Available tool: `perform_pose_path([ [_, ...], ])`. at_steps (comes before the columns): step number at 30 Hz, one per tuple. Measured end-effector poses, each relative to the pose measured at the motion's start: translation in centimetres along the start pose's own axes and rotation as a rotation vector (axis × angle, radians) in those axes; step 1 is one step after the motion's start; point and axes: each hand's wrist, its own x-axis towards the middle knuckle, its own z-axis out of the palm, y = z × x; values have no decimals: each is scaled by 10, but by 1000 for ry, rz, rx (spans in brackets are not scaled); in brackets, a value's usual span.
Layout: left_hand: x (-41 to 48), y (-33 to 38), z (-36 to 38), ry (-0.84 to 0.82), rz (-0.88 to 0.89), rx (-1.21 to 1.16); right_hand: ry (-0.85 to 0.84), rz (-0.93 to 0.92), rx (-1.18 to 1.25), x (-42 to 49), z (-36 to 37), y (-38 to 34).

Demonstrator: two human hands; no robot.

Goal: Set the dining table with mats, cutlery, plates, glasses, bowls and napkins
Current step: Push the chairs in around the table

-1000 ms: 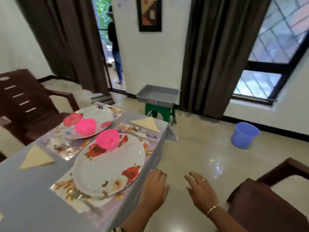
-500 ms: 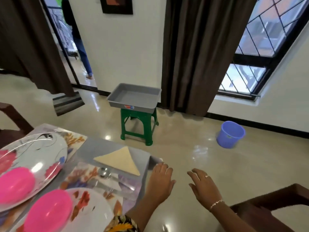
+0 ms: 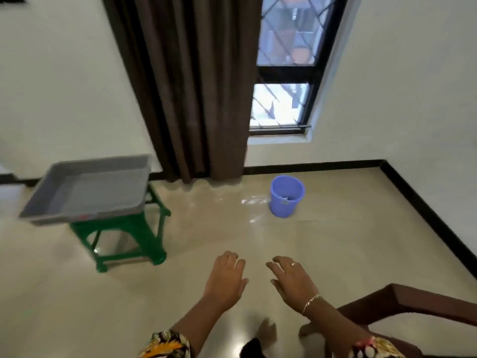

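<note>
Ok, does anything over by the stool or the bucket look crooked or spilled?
The grey tray overhangs the green stool well to the left, so it looks precarious. The blue bucket stands upright; the shiny streak on the floor beside it may be glare or water, I cannot tell.

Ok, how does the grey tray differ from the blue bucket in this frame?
The grey tray is shallow and rectangular; the blue bucket is round and deep. The tray sits raised on a green stool, while the bucket stands on the floor. Both are upright and open-topped.
</note>
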Motion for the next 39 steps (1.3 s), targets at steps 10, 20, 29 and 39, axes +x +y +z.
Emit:
perform_pose_path([
  [10,264,60,-25,-147,323,12,36,399,-104,22,-19,209],
  [20,469,182,2,-363,651,133,-38,938,-112,-17,-6,351],
  [29,627,307,-11,-346,1147,284,33,1480,-83,-42,-31,460],
  [39,676,533,5,-210,1593,230,362,1905,-269,-135,-80,538],
])
